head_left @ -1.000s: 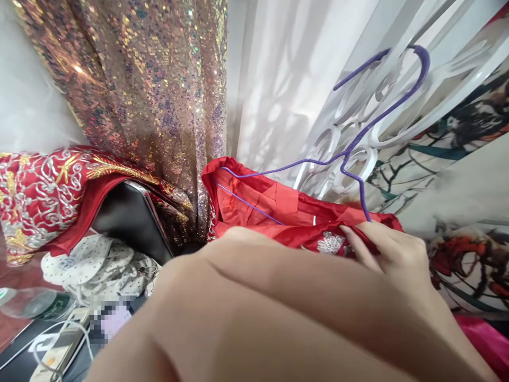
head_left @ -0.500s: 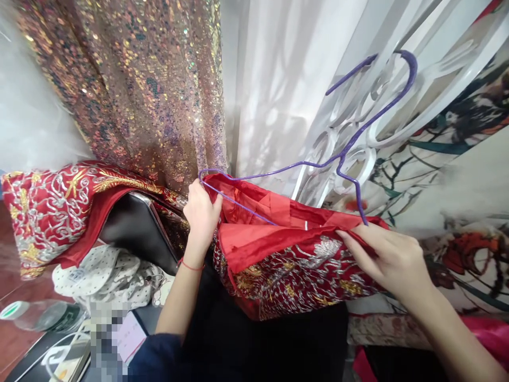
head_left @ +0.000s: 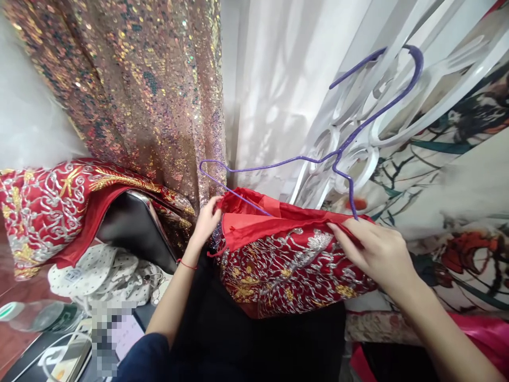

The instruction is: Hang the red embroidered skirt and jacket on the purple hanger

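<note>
Fingers of the left hand pinch the left rim of the red embroidered garment, which hangs between both hands. Above its opening slants the purple hanger; the right hand grasps the garment's right edge beside the hanger's end.

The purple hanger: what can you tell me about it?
The purple hanger is thin, smooth and slightly glossy, perhaps coated wire. Its hook passes behind a bar of the white openwork panel. It sits tilted: the left shoulder juts out bare, the lower bar dips into the red garment, and the other shoulder reaches the right hand, its end hidden.
</note>
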A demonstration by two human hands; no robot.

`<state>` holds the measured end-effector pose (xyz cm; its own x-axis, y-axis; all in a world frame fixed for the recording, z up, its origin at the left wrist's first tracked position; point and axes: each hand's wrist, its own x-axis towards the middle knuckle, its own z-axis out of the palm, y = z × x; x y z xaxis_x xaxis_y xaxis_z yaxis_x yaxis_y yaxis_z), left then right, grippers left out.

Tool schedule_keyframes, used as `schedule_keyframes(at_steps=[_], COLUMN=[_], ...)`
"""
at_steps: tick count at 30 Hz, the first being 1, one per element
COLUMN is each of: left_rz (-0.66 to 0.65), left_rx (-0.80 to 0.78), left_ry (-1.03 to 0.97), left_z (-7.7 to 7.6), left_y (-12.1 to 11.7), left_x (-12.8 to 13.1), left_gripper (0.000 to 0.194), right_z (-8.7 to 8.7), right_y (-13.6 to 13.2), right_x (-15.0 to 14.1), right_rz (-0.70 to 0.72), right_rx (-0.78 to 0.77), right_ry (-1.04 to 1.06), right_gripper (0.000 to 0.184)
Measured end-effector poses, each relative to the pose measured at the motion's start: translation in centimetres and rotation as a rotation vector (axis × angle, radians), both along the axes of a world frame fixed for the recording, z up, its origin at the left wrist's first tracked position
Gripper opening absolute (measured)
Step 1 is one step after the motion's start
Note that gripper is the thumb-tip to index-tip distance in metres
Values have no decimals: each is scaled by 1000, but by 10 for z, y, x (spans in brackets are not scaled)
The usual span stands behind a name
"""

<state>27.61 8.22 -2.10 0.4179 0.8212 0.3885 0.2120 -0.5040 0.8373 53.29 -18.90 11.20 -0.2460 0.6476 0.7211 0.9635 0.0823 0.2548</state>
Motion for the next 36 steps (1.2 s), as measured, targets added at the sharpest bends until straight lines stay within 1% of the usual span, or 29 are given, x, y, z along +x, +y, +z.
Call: schedule_keyframes(at_steps=[1, 2, 3, 4, 5, 6, 8, 11, 13, 14, 16, 17, 18, 20, 22, 24, 27, 30, 31, 33, 36], left_rz=[-14, 2, 47, 112, 180, 236, 292, 342, 343, 313, 246, 245, 272, 370, 442, 476, 473, 478, 481, 457, 323], left_rx=[4, 10, 17, 27, 39, 51, 90, 231, 283, 284, 300, 335, 393, 528, 632, 699, 742, 781, 800, 829, 843], left_ry=[25, 30, 12, -19, -54, -94, -177, -308, -337, -335, -312, -296, -283, -260, -237, -199, -81, 18, 36, 66, 115], left_z=[-8, -15, -20, -21, -19, -14, 6, 45, 71, 82, 99, 106, 111, 117, 118, 115, 106, 102, 103, 109, 118], left_y=[-5, -8, -9, -8, -3, 3, 20, 40, 44, 42, 33, 27, 21, 9, 0, -7, -17, -38, -47, -68, -104], left_x=[0, 1, 2, 3, 4, 5, 6, 6, 6, 6, 5, 4, 2, -3, -13, -28, -55, -74, -75, -66, -32], left_gripper=[37, 34, 29, 24, 22, 22, 26, 22, 20, 21, 21, 21, 21, 21, 23, 24, 23, 20, 19, 18, 18], right_z=[-1, -2, -3, -3, -3, -2, 2, 11, 17, 20, 26, 29, 32, 37, 41, 43, 41, 36, 35, 33, 34], right_y=[0, 0, 0, -1, -2, -3, -5, -9, -12, -14, -19, -23, -27, -36, -44, -50, -52, -47, -46, -44, -47], right_x=[0, 0, 0, 0, 0, 0, 0, 2, 6, 9, 13, 15, 17, 16, 12, 6, -2, -4, -5, -6, -13], right_rz=[-3, -3, -2, 3, 12, 22, 33, 13, -22, -41, -81, -96, -108, -129, -138, -140, -144, -152, -150, -146, -117], right_rx=[-5, -11, -16, -21, -22, -26, -37, -67, -64, -56, -44, -45, -49, -65, -73, -77, -90, -55, -40, -30, -47], right_ry=[13, 26, 37, 44, 45, 41, 14, -72, -152, -191, -258, -279, -296, -313, -302, -276, -248, -257, -264, -265, -226], right_gripper=[23, 21, 20, 19, 19, 19, 23, 31, 33, 34, 33, 32, 31, 31, 32, 33, 35, 38, 38, 36, 34])
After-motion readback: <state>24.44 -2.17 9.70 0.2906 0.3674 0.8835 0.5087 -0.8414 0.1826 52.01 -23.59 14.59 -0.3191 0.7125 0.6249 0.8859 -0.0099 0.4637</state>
